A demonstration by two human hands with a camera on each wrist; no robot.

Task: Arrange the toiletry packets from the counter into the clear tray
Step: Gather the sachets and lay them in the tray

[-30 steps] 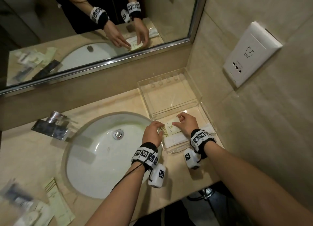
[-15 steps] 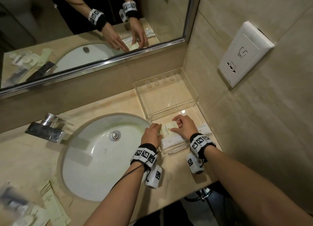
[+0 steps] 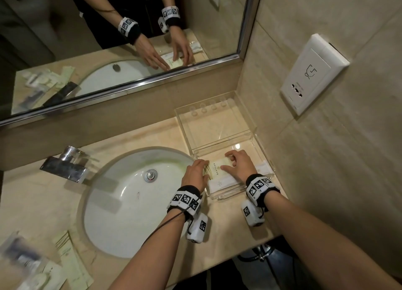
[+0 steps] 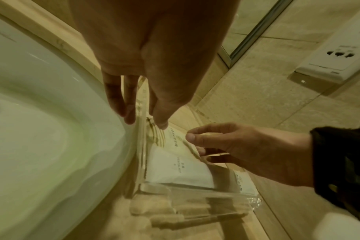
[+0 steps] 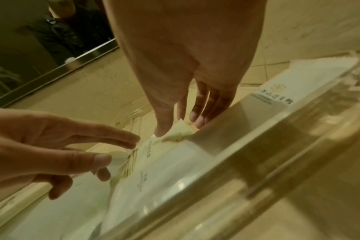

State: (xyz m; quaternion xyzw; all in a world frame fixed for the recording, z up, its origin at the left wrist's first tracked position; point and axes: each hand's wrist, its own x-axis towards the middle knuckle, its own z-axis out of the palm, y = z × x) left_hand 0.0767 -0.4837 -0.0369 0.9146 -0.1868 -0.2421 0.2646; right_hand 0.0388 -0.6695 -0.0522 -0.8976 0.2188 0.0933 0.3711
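Observation:
The clear tray (image 3: 230,195) stands right of the sink, its lid (image 3: 213,126) tipped open behind it. A cream packet (image 3: 218,168) lies in it on top of a white packet (image 3: 224,183). Another white packet (image 3: 263,167) lies along the right side. My left hand (image 3: 201,168) touches the cream packet's left edge (image 4: 173,139) with straight fingers (image 4: 125,116). My right hand (image 3: 232,161) pinches its right end between thumb and fingers (image 5: 197,121), lifting a corner of the cream packet (image 5: 181,128).
The white sink (image 3: 130,202) and a chrome tap (image 3: 65,165) lie to the left. Several more packets (image 3: 43,268) sit on the counter at the bottom left. A mirror (image 3: 108,39) runs along the back, and a socket plate (image 3: 313,74) is on the right wall.
Both hands stay on the cream packet in the tray. Only the head view has shifted a little.

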